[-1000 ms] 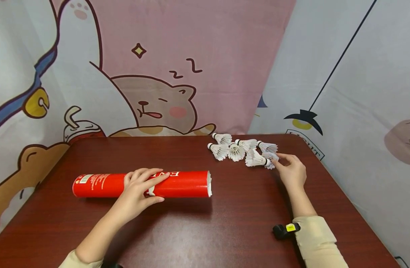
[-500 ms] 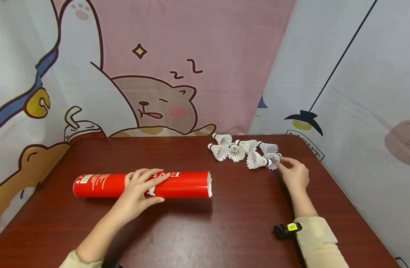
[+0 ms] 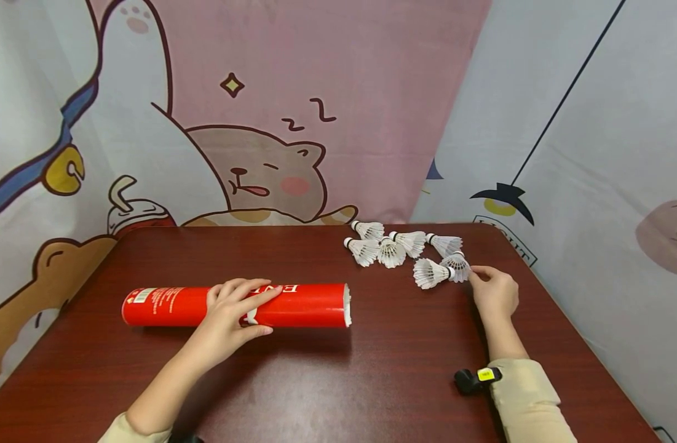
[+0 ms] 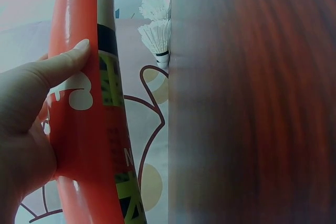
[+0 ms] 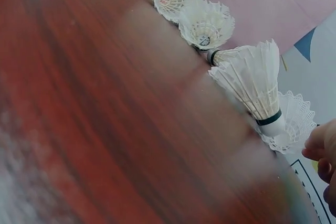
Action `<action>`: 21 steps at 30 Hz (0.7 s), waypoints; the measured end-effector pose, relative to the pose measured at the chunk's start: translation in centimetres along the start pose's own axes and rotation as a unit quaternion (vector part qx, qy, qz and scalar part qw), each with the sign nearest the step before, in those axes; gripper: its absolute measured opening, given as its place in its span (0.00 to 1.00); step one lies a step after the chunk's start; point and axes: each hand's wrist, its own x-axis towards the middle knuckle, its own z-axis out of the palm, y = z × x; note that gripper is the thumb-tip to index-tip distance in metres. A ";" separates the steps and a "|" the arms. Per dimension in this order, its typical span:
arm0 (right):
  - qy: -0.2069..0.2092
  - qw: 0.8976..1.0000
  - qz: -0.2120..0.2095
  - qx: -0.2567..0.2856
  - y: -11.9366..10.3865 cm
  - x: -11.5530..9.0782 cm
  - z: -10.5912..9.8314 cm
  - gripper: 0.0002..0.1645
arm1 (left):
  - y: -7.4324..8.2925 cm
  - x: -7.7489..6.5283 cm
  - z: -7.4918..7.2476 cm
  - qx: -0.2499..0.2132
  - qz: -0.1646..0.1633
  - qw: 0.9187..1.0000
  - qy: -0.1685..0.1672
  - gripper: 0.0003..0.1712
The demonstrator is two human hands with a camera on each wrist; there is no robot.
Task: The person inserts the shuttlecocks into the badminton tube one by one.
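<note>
My left hand [image 3: 227, 320] holds a red cylindrical shuttlecock tube [image 3: 310, 304] from above, fingers over the top and thumb along the near side. The tube lies sideways, its ragged open end facing right. In the left wrist view the thumb presses on the tube [image 4: 79, 145]. On the right, my right hand [image 3: 495, 295] pinches the skirt edge of a white netted shuttlecock [image 3: 456, 264]. A feather shuttlecock [image 3: 431, 274] leans against that one, its cork [image 5: 272, 124] overlapping the netted skirt in the right wrist view. The right fingers are partly cut off there.
Several more white shuttlecocks [image 3: 390, 252] lie clustered at the back edge of the dark brown table [image 3: 316, 381]. A cloth with cartoon animals [image 3: 371, 111] hangs behind the table and at its sides. A black device [image 3: 471, 381] is strapped at the right wrist.
My right hand has drawn back slightly right and towards me, with the netted shuttlecock shifting along. The feather shuttlecock beside it has turned and slid right. The left hand and tube stay put.
</note>
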 end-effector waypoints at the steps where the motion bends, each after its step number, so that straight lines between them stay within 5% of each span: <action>1: 0.006 1.000 0.001 0.003 0.0 0.0 -0.1 0.15 | 0.0 0.0 0.0 0.000 0.000 1.000 0.000 0.45; 21: 0.113 0.991 -0.058 0.047 -0.4 -0.4 -0.2 0.11 | 0.1 0.0 0.0 -0.001 -0.001 1.000 -0.001 0.45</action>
